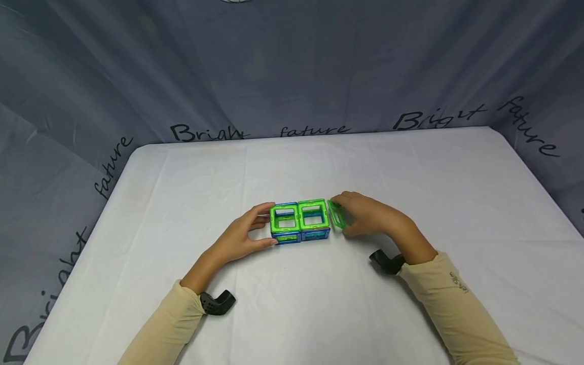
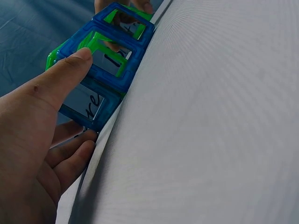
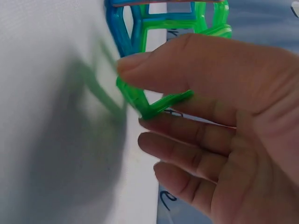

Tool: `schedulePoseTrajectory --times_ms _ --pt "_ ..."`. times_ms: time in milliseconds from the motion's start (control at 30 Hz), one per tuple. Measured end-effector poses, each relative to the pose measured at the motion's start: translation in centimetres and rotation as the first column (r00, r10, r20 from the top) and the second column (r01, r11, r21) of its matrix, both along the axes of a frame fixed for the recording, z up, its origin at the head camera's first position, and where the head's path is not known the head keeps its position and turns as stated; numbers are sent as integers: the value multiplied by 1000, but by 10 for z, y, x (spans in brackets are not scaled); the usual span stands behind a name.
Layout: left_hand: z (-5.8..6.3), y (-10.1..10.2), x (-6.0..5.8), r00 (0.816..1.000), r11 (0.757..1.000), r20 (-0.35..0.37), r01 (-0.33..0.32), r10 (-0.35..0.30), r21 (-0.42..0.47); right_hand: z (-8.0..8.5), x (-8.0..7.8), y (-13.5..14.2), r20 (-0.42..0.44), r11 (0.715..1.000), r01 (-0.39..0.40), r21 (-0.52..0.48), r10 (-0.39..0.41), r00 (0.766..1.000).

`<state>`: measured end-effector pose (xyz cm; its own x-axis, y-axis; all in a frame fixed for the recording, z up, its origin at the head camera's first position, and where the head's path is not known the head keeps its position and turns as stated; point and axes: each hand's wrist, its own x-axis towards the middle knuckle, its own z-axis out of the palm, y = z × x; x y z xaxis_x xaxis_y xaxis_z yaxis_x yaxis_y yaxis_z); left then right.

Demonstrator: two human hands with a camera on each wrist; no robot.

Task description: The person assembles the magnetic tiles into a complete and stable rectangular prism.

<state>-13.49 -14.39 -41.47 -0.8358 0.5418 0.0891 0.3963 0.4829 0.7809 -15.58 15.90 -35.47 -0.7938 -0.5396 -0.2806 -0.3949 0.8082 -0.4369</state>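
Two open-framed cubes of magnetic tiles [image 1: 299, 218] sit side by side on the white table, with green square frames on top and blue frames along the near side. My left hand [image 1: 239, 234] holds the left end of the cubes, thumb at the near side and fingers behind. In the left wrist view the thumb presses on a blue tile [image 2: 110, 80]. At the right end, my right hand [image 1: 371, 217] pinches a green square tile [image 1: 336, 215] between thumb and fingers, tilted and close beside the cubes. In the right wrist view the thumb hides part of this green tile [image 3: 148, 112].
A white cloth covers the table [image 1: 310, 304], whose far edge meets a grey curtain [image 1: 283, 66] bearing handwritten words. Black curved devices sit on the left wrist [image 1: 218, 303] and the right wrist [image 1: 388, 262], low over the cloth.
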Motion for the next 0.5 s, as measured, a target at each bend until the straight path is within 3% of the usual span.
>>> schedulePoseTrajectory --times_ms 500 --pt "0 1 -1 1000 1000 4 0 0 12 -5 1 -10 20 997 28 -68 -26 999"
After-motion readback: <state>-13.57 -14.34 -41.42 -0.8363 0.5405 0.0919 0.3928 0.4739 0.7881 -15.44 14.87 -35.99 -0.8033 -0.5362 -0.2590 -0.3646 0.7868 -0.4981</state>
